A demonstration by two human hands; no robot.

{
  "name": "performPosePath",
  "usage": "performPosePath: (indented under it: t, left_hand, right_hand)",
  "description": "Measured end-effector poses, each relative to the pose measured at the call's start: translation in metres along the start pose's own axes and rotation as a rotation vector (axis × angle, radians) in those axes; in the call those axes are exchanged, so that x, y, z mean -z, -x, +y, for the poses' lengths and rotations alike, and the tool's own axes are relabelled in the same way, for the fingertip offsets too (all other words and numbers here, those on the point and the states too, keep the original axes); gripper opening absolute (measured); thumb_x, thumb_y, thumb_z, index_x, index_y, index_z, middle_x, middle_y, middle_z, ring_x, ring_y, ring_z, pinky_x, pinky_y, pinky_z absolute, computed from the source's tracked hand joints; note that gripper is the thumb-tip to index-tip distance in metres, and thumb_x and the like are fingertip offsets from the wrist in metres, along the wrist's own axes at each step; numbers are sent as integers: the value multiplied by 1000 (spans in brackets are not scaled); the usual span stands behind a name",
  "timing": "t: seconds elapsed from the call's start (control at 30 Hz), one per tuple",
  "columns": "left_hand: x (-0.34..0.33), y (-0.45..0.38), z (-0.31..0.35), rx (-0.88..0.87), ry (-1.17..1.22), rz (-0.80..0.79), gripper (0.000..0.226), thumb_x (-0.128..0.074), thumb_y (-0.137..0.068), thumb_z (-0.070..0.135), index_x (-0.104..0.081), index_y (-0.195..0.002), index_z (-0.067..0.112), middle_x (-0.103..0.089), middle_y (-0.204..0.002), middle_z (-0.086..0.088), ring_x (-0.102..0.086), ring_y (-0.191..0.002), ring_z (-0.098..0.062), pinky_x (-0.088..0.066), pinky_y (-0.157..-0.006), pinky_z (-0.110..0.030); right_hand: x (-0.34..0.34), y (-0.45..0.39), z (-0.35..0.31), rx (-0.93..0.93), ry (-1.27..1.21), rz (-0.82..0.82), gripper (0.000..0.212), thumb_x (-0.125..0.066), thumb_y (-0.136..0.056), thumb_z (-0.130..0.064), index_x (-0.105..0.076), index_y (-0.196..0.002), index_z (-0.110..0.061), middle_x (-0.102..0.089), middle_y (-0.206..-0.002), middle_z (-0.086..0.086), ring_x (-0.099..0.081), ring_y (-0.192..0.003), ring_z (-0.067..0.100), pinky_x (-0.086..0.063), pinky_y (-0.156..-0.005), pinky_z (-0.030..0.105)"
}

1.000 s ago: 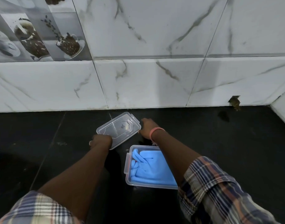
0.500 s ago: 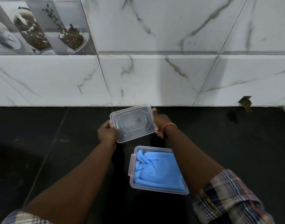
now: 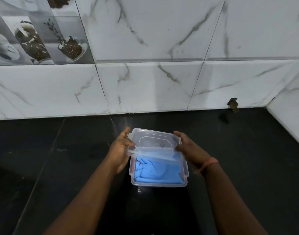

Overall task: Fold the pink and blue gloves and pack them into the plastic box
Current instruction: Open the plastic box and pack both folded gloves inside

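Note:
A clear plastic box stands on the black counter, just in front of me. Folded blue gloves lie on top inside it, and a sliver of pink shows at their far left edge. I hold the clear lid over the far half of the box, tilted with its near edge raised. My left hand grips the lid's left end. My right hand grips its right end; a pink band sits on that wrist.
The black counter runs up to a white marble-tiled wall behind the box. A side wall closes the right corner. A small brown chip marks the wall's base at right.
Both hands lifted the lid from the counter behind the box and brought it toward me, over the box. The box and gloves stayed put.

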State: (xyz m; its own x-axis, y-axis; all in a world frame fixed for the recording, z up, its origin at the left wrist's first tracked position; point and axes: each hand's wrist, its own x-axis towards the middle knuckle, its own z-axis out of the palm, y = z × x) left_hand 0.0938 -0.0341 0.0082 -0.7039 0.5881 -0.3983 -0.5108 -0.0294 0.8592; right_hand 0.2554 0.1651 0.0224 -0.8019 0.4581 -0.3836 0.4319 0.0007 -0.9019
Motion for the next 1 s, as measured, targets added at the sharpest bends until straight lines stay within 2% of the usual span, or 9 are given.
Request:
performPosePath:
  t: [0.13, 0.3, 0.4, 0.5, 0.6, 0.73, 0.83, 0.9, 1.0]
  left_hand:
    - [7, 15, -19, -14, -433, -50, 76, -48, -94, 5, -26, -162, 33, -50, -149, 1, -62, -120, -18, -54, -97, -37]
    - [13, 31, -50, -78, -555, 28, 64, -48, -101, 11, -33, -159, 35, -47, -156, 6, -53, -131, -14, -44, -106, -33]
    - [13, 38, -65, -90, -568, 51, 63, -47, -101, 7, -35, -157, 32, -51, -152, 0, -54, -134, -22, -40, -117, -46]
    - [9, 45, -67, -98, -546, 80, 59, -48, -101, 9, -38, -154, 34, -57, -144, -1, -58, -128, -25, -43, -114, -51]
    - [1, 47, -59, -85, -566, 125, 53, -47, -89, 19, -46, -140, 33, -68, -122, -4, -68, -105, -27, -55, -96, -52]
    - [-15, 25, -44, -13, -647, 221, 24, -47, -93, 16, -51, -116, 20, -69, -102, -12, -69, -89, -32, -58, -83, -48]
    - [-23, 6, -39, -12, -724, 276, 32, -38, -102, 29, -62, -106, 8, -71, -105, -21, -68, -97, -39, -55, -91, -46]
    - [-23, 0, -43, 0, -740, 338, 56, -32, -107, 45, -69, -112, 4, -71, -115, -22, -65, -111, -40, -50, -101, -46]
    - [-21, -1, -51, 18, -755, 409, 59, -29, -108, 49, -68, -118, 6, -70, -122, -20, -63, -115, -41, -48, -106, -48]
  right_hand:
    - [-4, 24, 26, 24, 213, 71, 69, -45, -98, -7, -20, -159, -26, -28, -161, 3, -33, -145, 22, -27, -122, 44]
    - [-35, 34, 48, 103, 220, 275, 59, -40, -99, -3, -30, -155, -19, -33, -159, 2, -34, -143, 16, -23, -114, 21]
    - [-40, 32, 58, 123, 235, 324, 57, -39, -99, -5, -33, -153, -22, -38, -156, 0, -40, -138, 14, -28, -112, 22]
    - [-41, 29, 62, 130, 245, 372, 54, -39, -100, -6, -38, -151, -25, -42, -153, -1, -44, -133, 12, -31, -109, 21]
    - [-45, 25, 63, 135, 275, 429, 51, -40, -100, -7, -43, -147, -25, -47, -149, -1, -48, -130, 14, -32, -107, 21]
    - [-50, 16, 55, 116, 306, 529, 42, -44, -95, -6, -56, -132, -23, -61, -131, 2, -59, -116, 20, -46, -104, 33]
    - [-53, 9, 49, 105, 297, 588, 28, -44, -95, -8, -60, -112, -23, -66, -110, 1, -63, -100, 20, -53, -92, 37]
    - [-53, 6, 50, 110, 314, 620, 23, -44, -97, -12, -61, -105, -25, -66, -102, -2, -63, -93, 18, -53, -85, 35]
    - [-49, 0, 53, 102, 367, 612, 20, -45, -101, -21, -64, -104, -27, -67, -97, -5, -62, -88, 14, -53, -82, 33]
